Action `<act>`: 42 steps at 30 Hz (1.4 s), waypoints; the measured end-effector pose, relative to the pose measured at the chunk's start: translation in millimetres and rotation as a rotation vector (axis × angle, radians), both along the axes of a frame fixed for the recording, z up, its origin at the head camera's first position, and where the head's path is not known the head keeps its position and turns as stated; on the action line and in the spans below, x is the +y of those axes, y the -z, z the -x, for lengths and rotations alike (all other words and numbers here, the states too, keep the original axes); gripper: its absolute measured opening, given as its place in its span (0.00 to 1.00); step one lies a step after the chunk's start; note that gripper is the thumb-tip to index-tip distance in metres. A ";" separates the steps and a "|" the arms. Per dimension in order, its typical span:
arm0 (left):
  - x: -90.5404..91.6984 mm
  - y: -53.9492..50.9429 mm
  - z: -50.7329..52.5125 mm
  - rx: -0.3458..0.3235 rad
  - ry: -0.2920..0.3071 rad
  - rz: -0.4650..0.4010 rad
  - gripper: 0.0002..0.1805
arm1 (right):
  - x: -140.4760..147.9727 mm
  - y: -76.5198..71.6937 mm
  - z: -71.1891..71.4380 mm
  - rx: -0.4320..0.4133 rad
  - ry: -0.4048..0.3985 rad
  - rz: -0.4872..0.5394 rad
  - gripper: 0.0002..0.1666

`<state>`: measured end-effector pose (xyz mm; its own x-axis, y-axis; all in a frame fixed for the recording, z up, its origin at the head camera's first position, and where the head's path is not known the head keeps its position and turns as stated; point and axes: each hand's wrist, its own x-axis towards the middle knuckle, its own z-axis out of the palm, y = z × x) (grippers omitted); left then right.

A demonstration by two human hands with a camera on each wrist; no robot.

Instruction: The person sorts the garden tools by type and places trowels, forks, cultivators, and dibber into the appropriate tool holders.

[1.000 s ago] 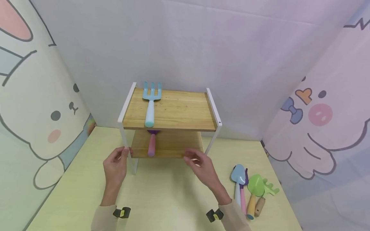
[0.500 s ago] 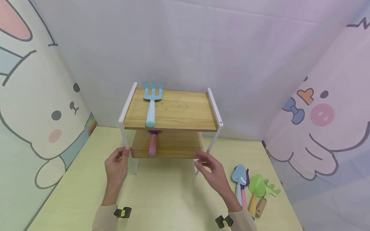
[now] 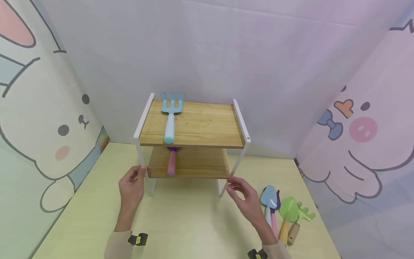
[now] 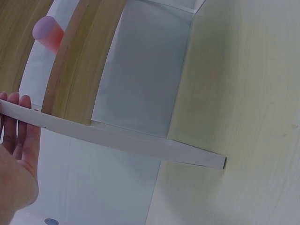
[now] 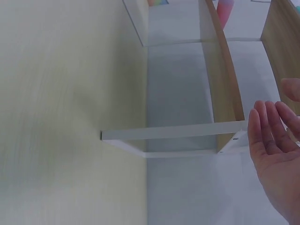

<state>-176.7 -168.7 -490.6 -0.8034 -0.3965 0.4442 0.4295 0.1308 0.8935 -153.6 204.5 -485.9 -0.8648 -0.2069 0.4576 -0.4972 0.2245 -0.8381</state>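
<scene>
A two-tier shelf (image 3: 210,124) with wooden boards and a white frame stands on the table. My left hand (image 3: 132,187) holds its left front leg (image 4: 117,138), fingers behind the leg and thumb in front. My right hand (image 3: 247,201) is at the right front leg (image 5: 173,132), its fingertips beside the leg and the thumb apart; whether they touch it I cannot tell. On the top board lies a light blue hand fork (image 3: 170,122). A garden tool with a pink handle (image 3: 171,163) lies on the lower board, its purple head mostly hidden beneath the top board.
Right of the shelf, several garden tools lie on the table (image 3: 187,223): a light blue trowel (image 3: 269,197), a purple tool with a pink handle (image 3: 273,219), a green trowel (image 3: 289,209) and a green rake (image 3: 305,214). Cartoon-printed cloth walls (image 3: 207,54) enclose the back and sides.
My right hand has moved right, from the front of the lower board to the right front leg. The left hand keeps its hold on the left leg. The tools have stayed put.
</scene>
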 end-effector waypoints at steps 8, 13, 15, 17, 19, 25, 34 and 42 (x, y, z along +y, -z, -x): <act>0.5 -0.5 0.4 -0.003 0.005 -0.004 0.09 | 11.1 12.5 -3.2 0.008 0.025 -0.002 0.19; 1.1 -1.0 0.0 -0.016 -0.001 -0.013 0.09 | 15.6 15.6 -7.2 0.014 0.049 -0.013 0.19; 1.4 -1.5 -0.3 -0.018 -0.004 -0.013 0.09 | 17.3 16.3 -9.3 0.009 0.058 -0.013 0.19; 1.6 -1.8 -0.5 -0.023 -0.006 -0.012 0.08 | 19.2 17.9 -11.4 -0.006 0.068 -0.014 0.19; 1.4 -1.4 -0.2 -0.029 -0.005 -0.012 0.08 | 20.8 19.9 -13.5 -0.018 0.080 -0.011 0.19; 1.1 -1.8 -0.4 -0.034 -0.003 -0.016 0.08 | 24.1 27.5 -19.1 -0.032 0.131 -0.001 0.21; 0.0 -0.4 -0.7 -0.029 -0.006 -0.016 0.07 | 26.9 31.8 -29.9 -0.041 0.222 -0.069 0.21; 0.7 -1.8 -1.6 -0.025 -0.004 -0.022 0.08 | 40.5 41.8 -39.3 -0.053 0.290 -0.163 0.22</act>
